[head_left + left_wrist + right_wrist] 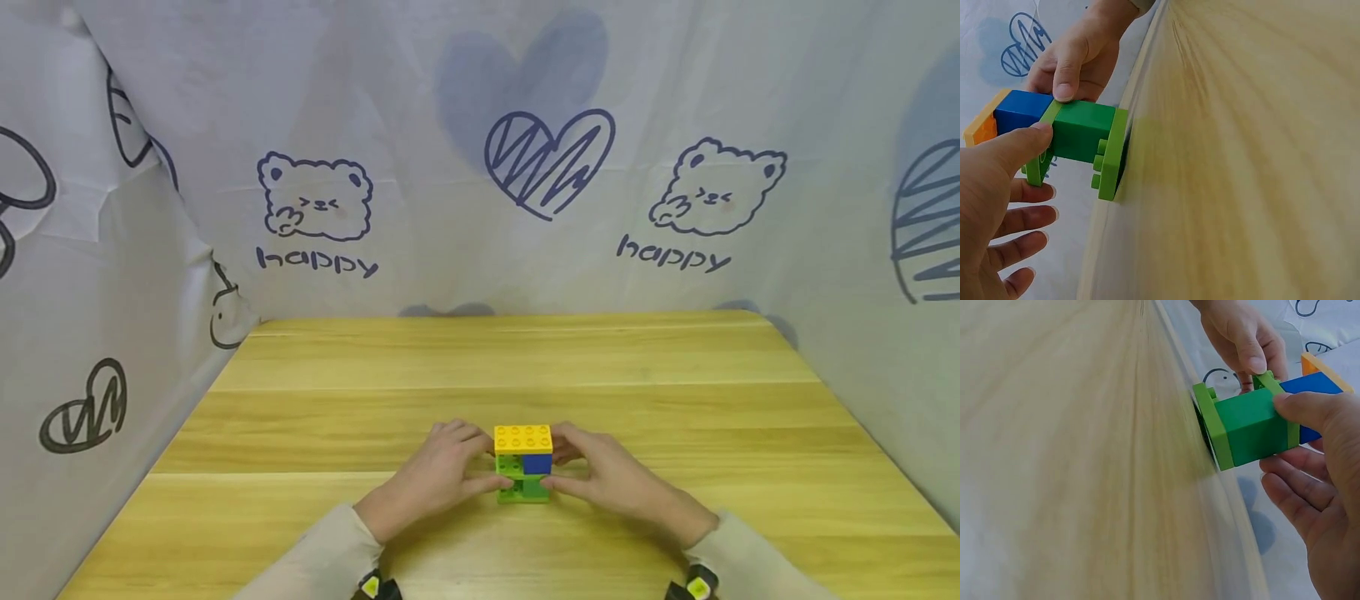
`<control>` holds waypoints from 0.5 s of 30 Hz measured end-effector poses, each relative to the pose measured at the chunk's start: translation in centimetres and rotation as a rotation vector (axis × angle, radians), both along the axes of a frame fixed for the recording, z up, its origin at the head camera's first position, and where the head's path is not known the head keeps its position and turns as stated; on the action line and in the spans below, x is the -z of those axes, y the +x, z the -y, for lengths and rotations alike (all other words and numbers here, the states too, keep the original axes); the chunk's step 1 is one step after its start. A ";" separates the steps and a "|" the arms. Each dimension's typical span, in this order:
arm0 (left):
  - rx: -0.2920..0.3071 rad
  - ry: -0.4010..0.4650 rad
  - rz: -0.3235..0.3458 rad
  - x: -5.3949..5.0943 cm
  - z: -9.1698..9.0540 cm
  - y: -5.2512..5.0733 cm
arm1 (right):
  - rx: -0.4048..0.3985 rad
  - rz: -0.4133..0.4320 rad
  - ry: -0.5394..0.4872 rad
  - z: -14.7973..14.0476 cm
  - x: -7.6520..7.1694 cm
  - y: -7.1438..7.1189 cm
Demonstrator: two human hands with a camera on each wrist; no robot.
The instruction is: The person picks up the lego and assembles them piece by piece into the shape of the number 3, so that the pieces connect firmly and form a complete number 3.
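A small stack of toy building bricks stands upright on the table between the two hands. Its top is a yellow plate (522, 437), with a blue brick (537, 463) under the right part. Below comes a lime-green plate (1293, 433), then a dark green brick (1084, 130), and a lime-green bottom plate (1217, 434) on the tabletop. From the left, the left hand (450, 471) pinches the stack, its thumb at the middle lime plate and its other fingers behind. The right hand (611, 475) does likewise from the right, thumb at the same plate's edge.
The wooden table (360, 358) stretches out around the stack. A white cloth (435, 233) with drawn bears, hearts and the word "happy" hangs behind the table and along its sides.
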State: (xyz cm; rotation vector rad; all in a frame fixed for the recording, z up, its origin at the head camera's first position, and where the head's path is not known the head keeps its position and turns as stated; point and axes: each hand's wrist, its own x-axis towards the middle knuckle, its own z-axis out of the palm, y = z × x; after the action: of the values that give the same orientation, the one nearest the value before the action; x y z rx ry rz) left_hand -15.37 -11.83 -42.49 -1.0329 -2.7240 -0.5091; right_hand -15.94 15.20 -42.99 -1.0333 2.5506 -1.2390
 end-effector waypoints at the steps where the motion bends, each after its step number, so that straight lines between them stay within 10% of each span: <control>1: -0.003 0.000 0.010 0.0 0.0 0.0 | 0.000 -0.002 -0.011 0.0 0.1 0.0; 15: 0.018 0.130 0.034 -0.3 0.0 0.1 | -0.014 -0.044 -0.171 0.1 0.4 0.0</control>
State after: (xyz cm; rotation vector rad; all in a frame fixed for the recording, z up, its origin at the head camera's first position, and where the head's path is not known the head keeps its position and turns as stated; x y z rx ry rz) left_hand -15.30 -11.83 -42.21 -1.0250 -2.6720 -0.7030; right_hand -15.90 15.10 -43.34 -1.1210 2.5006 -1.4681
